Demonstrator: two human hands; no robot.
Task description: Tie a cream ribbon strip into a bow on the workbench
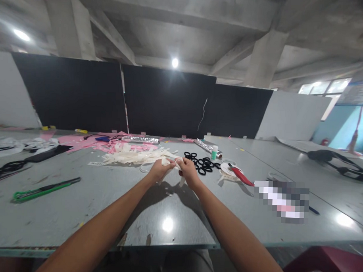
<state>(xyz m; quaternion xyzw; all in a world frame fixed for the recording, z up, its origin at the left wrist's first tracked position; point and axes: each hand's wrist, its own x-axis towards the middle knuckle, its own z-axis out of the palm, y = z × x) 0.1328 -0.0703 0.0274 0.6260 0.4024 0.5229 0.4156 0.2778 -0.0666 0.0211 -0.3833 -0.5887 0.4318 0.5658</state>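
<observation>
My left hand [160, 170] and my right hand [188, 171] are close together above the middle of the table, both closed in a pinch. Between them is a cream-white strip [172, 162], its loose ends hanging below the fingers. Whether the strip wraps around anything is hidden by my fingertips. Just behind my left hand lies a pile of cream strips [133, 156], with a pale ring [145, 167] in front of it. Several black rings [204, 165] lie loosely to the right of my right hand, near a small green-and-white glue stick [214, 153].
Red-handled scissors [241, 175] lie by a white tape roll [228, 168] on the right. On the left are a green utility knife [45, 190] and black-handled scissors [10, 167]. Pink sheets [80, 141] and foil-wrapped rolls [141, 140] lie along the back, before black panels [167, 101].
</observation>
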